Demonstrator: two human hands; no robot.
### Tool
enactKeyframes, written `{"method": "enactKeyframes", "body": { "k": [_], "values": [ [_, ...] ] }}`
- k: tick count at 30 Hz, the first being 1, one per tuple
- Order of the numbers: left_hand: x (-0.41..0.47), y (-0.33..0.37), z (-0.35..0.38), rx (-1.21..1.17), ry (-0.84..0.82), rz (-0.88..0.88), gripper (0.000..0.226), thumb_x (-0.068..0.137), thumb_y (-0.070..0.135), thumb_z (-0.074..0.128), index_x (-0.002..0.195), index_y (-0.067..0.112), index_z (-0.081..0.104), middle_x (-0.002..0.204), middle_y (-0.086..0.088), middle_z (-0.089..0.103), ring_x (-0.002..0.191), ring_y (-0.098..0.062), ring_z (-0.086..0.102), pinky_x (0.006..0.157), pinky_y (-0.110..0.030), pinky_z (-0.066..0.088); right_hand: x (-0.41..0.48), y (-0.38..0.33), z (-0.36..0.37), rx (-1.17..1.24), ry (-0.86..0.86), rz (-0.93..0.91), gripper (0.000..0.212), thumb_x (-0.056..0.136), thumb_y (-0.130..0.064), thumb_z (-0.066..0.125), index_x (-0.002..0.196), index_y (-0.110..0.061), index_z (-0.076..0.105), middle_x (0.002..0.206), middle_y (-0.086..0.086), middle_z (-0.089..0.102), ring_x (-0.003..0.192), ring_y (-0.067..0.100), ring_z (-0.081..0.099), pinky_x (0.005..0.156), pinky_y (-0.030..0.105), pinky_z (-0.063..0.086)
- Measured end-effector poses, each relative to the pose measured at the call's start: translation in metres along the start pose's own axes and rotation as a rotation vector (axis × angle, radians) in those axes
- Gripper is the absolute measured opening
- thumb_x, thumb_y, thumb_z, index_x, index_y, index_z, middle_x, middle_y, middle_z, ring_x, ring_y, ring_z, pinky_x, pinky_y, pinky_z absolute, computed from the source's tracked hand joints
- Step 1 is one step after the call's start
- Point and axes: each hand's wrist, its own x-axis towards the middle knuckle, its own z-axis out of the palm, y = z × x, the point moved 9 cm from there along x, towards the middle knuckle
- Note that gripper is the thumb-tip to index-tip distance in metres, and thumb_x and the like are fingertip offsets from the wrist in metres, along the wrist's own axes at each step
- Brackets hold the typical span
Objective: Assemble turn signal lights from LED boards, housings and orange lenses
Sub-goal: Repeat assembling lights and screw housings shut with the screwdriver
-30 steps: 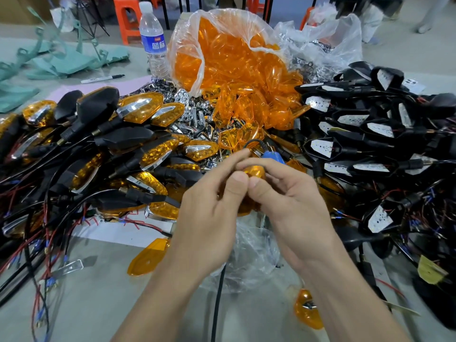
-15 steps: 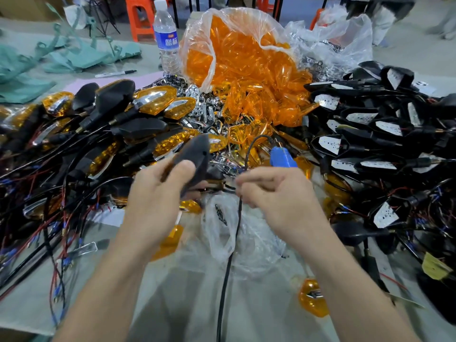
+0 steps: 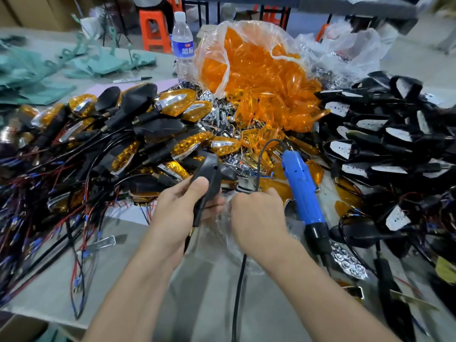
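Observation:
My left hand point(image 3: 181, 208) grips a black turn signal housing point(image 3: 209, 174) by its stem, back side toward me. My right hand point(image 3: 256, 215) is just right of it, knuckles up, fingers curled down into a crumpled clear plastic bag point(image 3: 222, 238); its fingertips are hidden. A blue electric screwdriver point(image 3: 302, 193) lies tilted right beside that hand, tip toward me. A clear bag of orange lenses point(image 3: 259, 77) stands behind. Black housings with white LED boards point(image 3: 382, 144) are piled on the right.
Finished lights with orange lenses and trailing wires point(image 3: 172, 107) are heaped on the left. Chrome reflectors point(image 3: 222, 119) lie in the middle, one more point(image 3: 348, 264) near the screwdriver tip. A water bottle point(image 3: 183, 45) and a marker point(image 3: 132, 79) are at the back. A black cable point(image 3: 238, 292) crosses the grey table point(image 3: 192, 304).
My hands parted from an orange part. The left one picked up a black housing and brought it beside the right hand. The blue screwdriver now shows fully at the right hand's side.

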Motion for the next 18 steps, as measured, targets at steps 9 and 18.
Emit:
{"method": "enactKeyframes", "body": {
  "k": [9,18],
  "values": [
    [-0.001,-0.006,0.0,-0.018,-0.036,0.004,0.028,0.105,0.021,0.057,0.113,-0.002,0.072,0.09,-0.019,0.077,0.07,-0.026,0.073,0.064,-0.03,0.061,-0.005,0.024,0.002,0.047,-0.001,0.142,0.027,0.089,-0.021,0.066,0.068,-0.025,0.051,0.059,-0.007,0.047,0.065,0.021,0.051,0.085,0.038,0.034],
    [-0.002,-0.001,0.01,0.111,-0.065,0.048,0.023,0.105,0.023,0.059,0.108,0.022,0.082,0.098,-0.009,0.081,0.076,-0.025,0.077,0.068,-0.031,0.063,-0.008,0.061,-0.053,0.832,0.255,0.269,0.023,0.088,-0.018,0.078,0.069,-0.024,0.068,0.055,-0.005,0.066,0.054,0.016,0.062,0.059,0.032,0.053]
  ]
}}
